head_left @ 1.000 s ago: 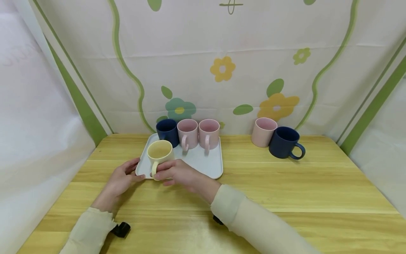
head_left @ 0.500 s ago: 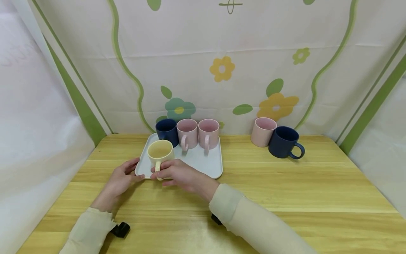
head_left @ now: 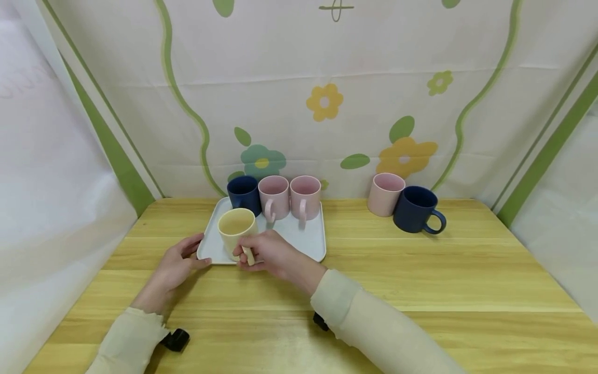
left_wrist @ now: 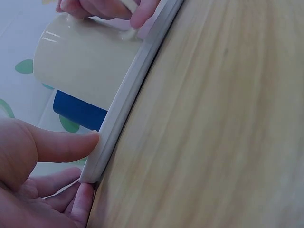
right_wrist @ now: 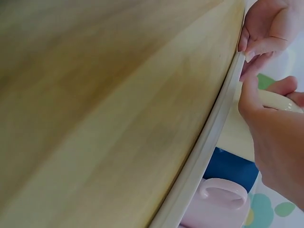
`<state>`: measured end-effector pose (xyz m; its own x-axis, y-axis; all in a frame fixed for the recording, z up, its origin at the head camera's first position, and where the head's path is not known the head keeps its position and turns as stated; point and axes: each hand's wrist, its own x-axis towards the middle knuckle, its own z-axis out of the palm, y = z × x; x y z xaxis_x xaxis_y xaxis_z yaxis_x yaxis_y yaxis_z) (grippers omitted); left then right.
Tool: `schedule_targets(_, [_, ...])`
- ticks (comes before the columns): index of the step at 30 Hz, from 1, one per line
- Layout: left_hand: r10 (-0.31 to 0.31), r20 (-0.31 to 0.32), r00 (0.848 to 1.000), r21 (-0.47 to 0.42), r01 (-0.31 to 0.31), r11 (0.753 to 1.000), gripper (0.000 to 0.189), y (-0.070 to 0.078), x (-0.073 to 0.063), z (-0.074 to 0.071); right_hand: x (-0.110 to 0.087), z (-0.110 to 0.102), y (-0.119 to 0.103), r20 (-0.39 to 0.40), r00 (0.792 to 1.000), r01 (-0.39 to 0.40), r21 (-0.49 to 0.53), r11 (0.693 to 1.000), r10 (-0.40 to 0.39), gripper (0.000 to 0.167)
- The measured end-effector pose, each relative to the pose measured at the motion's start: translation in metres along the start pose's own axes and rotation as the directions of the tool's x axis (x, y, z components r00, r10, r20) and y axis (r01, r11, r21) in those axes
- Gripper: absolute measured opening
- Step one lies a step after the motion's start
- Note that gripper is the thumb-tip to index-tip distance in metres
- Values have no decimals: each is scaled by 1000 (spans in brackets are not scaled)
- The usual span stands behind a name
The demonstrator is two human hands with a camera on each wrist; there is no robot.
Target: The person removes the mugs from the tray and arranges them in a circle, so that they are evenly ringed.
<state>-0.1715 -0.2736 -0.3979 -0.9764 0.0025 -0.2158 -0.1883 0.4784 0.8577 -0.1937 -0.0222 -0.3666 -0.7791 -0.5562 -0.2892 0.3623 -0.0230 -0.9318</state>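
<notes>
A pale yellow mug (head_left: 232,240) stands upright at the front left of the white tray (head_left: 299,244). Its handle points to the front right, and the fingers and thumb of my right hand (head_left: 273,253) hold it. My left hand (head_left: 176,263) grips the tray's front left corner; in the left wrist view its thumb (left_wrist: 66,146) presses on the rim and other fingers reach round the corner. Behind the yellow mug, a dark blue mug (head_left: 244,193) and two pink mugs (head_left: 274,197) line the back of the tray, the pink handles facing forward.
Right of the tray, another pink mug (head_left: 384,196) and a dark blue mug (head_left: 413,212) stand close together on the wooden table (head_left: 374,285). A flower-printed cloth (head_left: 280,62) hangs at the table's back edge, with white sheets at both sides.
My right hand has turned the yellow mug in place, so its handle has swung from the front left towards the front right. My left hand keeps to the tray corner.
</notes>
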Motion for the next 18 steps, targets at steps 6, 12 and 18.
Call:
schedule_targets(6, [-1, -1, 1000, -1, 1, 1000, 83, -1, 0, -1, 1, -3, 1, -13, 999, -35, 9, 999, 35, 26])
schedule_targets(12, [-2, -2, 1000, 8, 2, 1000, 83, 0, 0, 0, 1, -7, 1, -1, 999, -40, 1, 999, 40, 26])
schedule_targets(18, [-1, -3, 1000, 14, 1, 1000, 83, -1, 0, -1, -5, -9, 0, -32, 999, -6, -8, 1000, 6, 25])
